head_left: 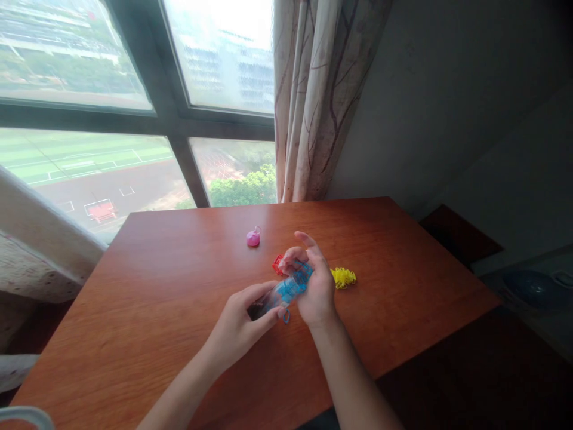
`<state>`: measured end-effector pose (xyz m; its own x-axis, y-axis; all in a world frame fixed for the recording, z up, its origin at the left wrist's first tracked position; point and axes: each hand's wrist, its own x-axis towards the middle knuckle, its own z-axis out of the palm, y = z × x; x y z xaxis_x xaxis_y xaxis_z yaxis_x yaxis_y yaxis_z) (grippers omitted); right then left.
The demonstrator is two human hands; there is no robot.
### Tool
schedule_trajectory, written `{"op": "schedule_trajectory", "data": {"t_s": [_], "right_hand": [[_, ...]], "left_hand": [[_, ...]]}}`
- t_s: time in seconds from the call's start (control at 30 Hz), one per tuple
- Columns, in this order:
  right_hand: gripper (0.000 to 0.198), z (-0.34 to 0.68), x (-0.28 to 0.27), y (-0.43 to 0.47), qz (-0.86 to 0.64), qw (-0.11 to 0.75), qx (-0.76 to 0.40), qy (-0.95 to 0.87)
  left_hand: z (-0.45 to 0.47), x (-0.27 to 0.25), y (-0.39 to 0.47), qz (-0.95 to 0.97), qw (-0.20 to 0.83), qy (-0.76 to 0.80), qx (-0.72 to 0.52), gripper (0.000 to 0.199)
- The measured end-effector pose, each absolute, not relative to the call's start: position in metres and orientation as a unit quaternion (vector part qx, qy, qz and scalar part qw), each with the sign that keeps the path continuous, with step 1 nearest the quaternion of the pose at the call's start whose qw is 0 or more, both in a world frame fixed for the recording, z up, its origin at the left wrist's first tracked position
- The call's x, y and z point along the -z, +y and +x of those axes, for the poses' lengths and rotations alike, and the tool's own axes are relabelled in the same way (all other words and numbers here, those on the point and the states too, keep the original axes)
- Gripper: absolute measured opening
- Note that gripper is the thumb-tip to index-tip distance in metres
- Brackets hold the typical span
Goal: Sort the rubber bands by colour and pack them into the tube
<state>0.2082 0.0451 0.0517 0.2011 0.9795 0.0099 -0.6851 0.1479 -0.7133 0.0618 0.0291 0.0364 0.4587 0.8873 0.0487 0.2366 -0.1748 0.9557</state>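
Note:
My left hand (pixel 242 319) is closed around one end of a clear, partly dark, tube-like holder (pixel 267 301) with a bunch of blue loops (pixel 293 288) at its far end. One blue loop (pixel 286 316) hangs below the thumb. Cupped at the far end of the blue bunch is my right hand (pixel 320 286), its fingers apart and slightly blurred; the blue loops touch or lie very near its palm. A small red bunch (pixel 278 264) lies on the table behind the hands. Just right of my right hand sits a bunch of yellow loops (pixel 344 278), partly hidden by it.
A pink rounded item with a ring (pixel 253 238) lies farther back on the brown wooden table (pixel 147 310). Beyond the table's back edge are a window (pixel 179 122) and a patterned curtain (pixel 308 101). A pale curved bar (pixel 27 411) shows at the lower left.

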Motion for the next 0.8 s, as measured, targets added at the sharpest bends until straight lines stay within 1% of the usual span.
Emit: {"op": "schedule_trajectory", "data": {"t_s": [0.13,0.4,0.67,0.73,0.8], "right_hand": [[0.039,0.207,-0.054,0.04,-0.297,0.713,-0.566,-0.288],[0.048,0.202,-0.055,0.039,-0.256,0.716,-0.582,-0.29],[0.04,0.205,-0.058,0.041,-0.255,0.669,-0.643,-0.272],[0.033,0.206,-0.062,0.04,-0.254,0.669,-0.643,-0.273],[0.022,0.206,-0.065,0.04,-0.259,0.675,-0.635,-0.273]], "left_hand": [[0.063,-0.036,0.029,0.674,0.517,0.402,-0.34,0.036],[0.064,-0.035,0.027,0.64,0.543,0.405,-0.364,0.04],[0.062,-0.031,0.027,0.627,0.552,0.4,-0.377,0.041],[0.062,-0.031,0.027,0.627,0.557,0.395,-0.376,0.041],[0.063,-0.031,0.028,0.625,0.562,0.391,-0.375,0.041]]}}
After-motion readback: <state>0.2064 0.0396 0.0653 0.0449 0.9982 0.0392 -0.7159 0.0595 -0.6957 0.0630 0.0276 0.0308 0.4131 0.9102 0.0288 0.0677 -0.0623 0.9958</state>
